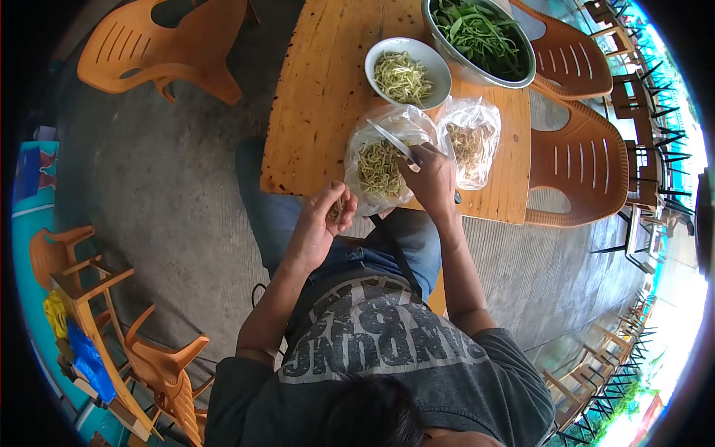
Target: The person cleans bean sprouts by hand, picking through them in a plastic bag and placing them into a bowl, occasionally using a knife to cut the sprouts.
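My left hand (320,223) is at the near edge of the table, its fingers curled round a small bunch of bean sprouts (337,210). A knife (389,139) is gripped in my right hand (433,179), its blade slanting up and to the left. Both hands are beside an opened clear plastic bag of bean sprouts (380,168), with the knife over it. To its right lies a second clear bag (472,141) with brownish thin scraps inside. Beyond the first bag stands a white bowl (370,69) of pale sprouts.
A metal bowl (468,71) of green leaves stands at the far right of the wooden table (316,112). Orange plastic chairs (581,160) line the right side, and another chair (160,45) is at the upper left. More chairs (167,365) stand behind at the lower left.
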Tool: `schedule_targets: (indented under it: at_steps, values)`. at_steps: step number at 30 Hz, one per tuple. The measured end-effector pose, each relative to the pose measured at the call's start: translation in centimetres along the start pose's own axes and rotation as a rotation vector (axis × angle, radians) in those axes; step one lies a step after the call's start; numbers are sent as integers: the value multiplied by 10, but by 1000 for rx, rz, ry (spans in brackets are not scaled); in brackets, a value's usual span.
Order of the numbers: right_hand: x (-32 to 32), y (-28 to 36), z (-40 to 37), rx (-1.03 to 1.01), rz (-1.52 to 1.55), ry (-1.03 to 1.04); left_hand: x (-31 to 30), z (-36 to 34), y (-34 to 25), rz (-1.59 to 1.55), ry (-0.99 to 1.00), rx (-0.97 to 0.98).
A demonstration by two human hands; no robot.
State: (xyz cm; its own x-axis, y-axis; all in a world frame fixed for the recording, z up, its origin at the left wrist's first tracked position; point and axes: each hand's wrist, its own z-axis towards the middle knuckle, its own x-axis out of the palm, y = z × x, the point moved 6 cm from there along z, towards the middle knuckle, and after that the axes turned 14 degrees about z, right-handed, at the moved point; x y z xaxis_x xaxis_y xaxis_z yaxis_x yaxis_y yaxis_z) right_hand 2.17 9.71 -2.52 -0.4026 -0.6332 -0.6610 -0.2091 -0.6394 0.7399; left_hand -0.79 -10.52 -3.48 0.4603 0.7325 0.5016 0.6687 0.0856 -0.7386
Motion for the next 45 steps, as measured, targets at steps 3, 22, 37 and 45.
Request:
schedule_targets:
  at_steps: [3, 22, 37, 45]
  values:
    - [1, 0, 3, -6, 18, -2, 4, 1, 8, 10, 33, -9]
    - [-28, 9, -16, 204, 916, 168, 50, 58, -19, 417, 51, 162]
    - [-77, -27, -22, 189, 959, -141, 81, 87, -11, 636, 114, 115]
    - [-100, -53, -32, 297, 979, -143, 112, 109, 1, 431, 150, 36]
